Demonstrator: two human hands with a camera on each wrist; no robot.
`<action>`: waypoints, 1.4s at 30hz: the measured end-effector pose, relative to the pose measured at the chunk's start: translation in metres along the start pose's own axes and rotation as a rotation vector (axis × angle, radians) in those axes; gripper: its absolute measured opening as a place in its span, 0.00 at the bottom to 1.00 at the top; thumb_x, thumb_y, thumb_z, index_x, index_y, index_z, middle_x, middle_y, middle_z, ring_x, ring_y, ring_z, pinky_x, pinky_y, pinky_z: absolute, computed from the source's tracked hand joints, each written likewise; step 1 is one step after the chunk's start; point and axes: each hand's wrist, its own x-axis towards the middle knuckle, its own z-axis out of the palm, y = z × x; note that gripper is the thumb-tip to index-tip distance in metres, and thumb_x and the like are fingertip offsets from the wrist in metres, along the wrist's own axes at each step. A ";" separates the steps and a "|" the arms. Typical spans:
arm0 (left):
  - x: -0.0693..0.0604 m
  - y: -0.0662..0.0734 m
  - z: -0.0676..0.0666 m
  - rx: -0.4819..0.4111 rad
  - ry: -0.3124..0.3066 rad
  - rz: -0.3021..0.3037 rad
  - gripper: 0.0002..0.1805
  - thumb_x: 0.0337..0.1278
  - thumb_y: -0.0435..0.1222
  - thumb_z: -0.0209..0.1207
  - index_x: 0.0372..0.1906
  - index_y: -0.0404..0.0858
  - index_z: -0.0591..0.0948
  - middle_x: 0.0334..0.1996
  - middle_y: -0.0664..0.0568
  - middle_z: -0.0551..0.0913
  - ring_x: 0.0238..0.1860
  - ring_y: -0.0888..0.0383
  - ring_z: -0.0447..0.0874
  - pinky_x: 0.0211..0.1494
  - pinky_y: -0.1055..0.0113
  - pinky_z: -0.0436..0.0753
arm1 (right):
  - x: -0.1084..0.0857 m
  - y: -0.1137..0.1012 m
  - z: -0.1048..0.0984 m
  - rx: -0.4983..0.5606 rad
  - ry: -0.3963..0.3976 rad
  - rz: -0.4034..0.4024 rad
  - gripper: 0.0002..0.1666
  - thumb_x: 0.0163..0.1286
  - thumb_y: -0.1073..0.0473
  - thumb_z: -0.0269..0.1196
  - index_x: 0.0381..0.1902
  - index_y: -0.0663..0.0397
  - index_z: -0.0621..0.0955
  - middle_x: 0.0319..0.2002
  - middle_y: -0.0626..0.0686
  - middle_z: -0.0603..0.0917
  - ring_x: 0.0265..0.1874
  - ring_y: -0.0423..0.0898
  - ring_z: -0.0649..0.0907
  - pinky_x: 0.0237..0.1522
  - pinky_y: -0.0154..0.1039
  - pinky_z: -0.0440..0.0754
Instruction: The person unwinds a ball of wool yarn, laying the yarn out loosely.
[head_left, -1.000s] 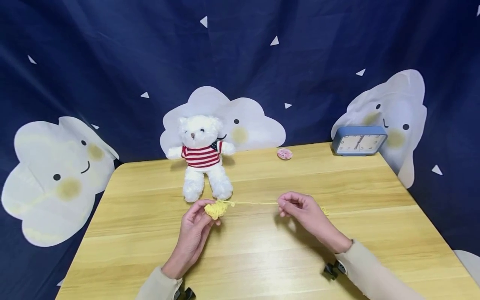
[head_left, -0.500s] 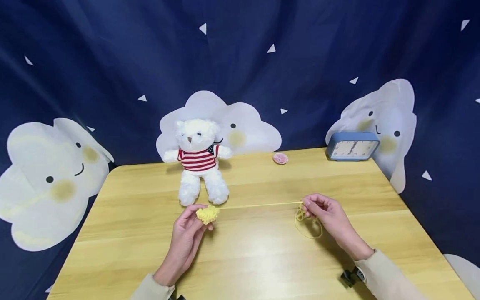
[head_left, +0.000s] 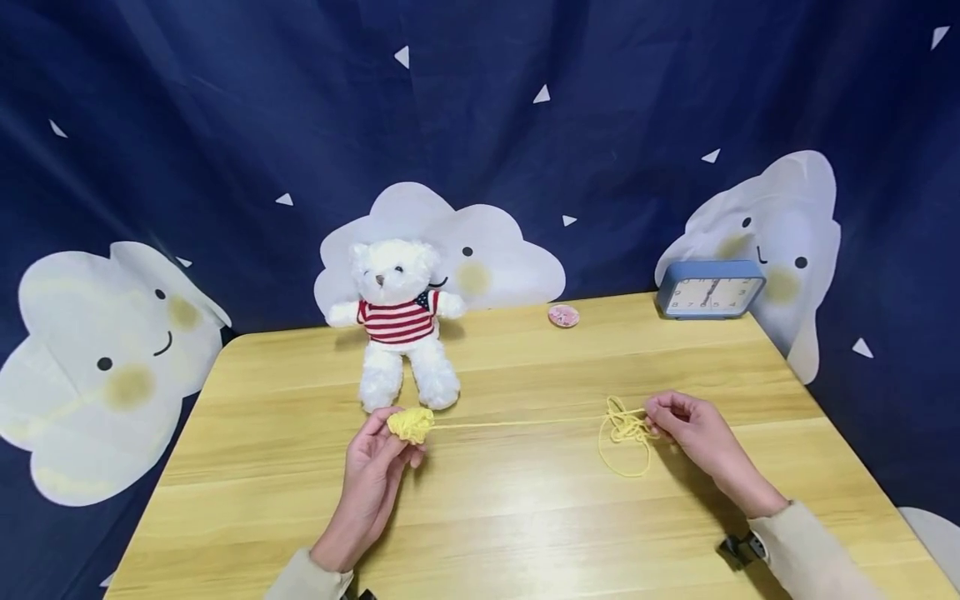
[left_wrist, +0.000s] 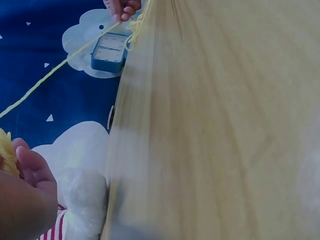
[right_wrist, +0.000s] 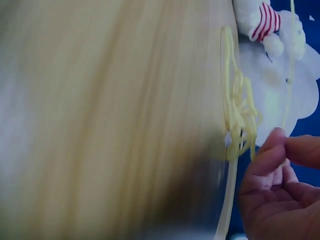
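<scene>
A small yellow knitted piece (head_left: 411,426) sits between the thumb and fingers of my left hand (head_left: 372,467), in front of the white teddy bear's feet. From it a strand of yellow yarn (head_left: 517,422) runs nearly straight across to my right hand (head_left: 701,437), which pinches it between thumb and fingertips. Loose yarn loops (head_left: 626,429) lie in a tangle on the table just left of the right hand. In the right wrist view the pinching right hand (right_wrist: 280,185) shows close up beside these loops (right_wrist: 239,107). Only an edge of the knitted piece (left_wrist: 7,155) appears in the left wrist view.
On the wooden table (head_left: 525,517), a white teddy bear (head_left: 399,325) in a striped shirt sits behind the left hand. A small pink disc (head_left: 563,316) lies near the back edge. A blue clock (head_left: 710,290) stands at the back right, before the cloud-patterned curtain (head_left: 487,108).
My right hand has moved to the right, drawing out a longer strand. More loose yarn loops now show beside it. My left hand has shifted slightly left in view, still gripping the knitted piece.
</scene>
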 end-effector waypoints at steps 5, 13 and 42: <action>0.001 0.001 0.000 -0.004 0.003 0.011 0.11 0.78 0.22 0.56 0.57 0.32 0.78 0.48 0.47 0.87 0.40 0.55 0.89 0.40 0.68 0.89 | 0.001 0.003 -0.014 -0.053 -0.053 0.013 0.15 0.85 0.63 0.61 0.53 0.75 0.82 0.34 0.54 0.83 0.29 0.41 0.79 0.26 0.34 0.79; 0.001 -0.001 0.002 0.002 0.017 -0.002 0.12 0.75 0.20 0.57 0.57 0.30 0.78 0.51 0.43 0.84 0.45 0.50 0.89 0.43 0.65 0.91 | 0.009 0.007 -0.025 0.023 -0.107 0.076 0.15 0.85 0.66 0.58 0.54 0.80 0.80 0.38 0.53 0.85 0.35 0.38 0.83 0.39 0.31 0.87; 0.003 -0.006 0.011 0.042 -0.016 -0.056 0.15 0.72 0.20 0.60 0.58 0.29 0.79 0.49 0.43 0.86 0.41 0.52 0.90 0.40 0.67 0.90 | -0.005 -0.028 0.028 0.054 -0.033 -0.057 0.20 0.83 0.62 0.63 0.66 0.67 0.80 0.44 0.57 0.86 0.38 0.45 0.84 0.37 0.35 0.84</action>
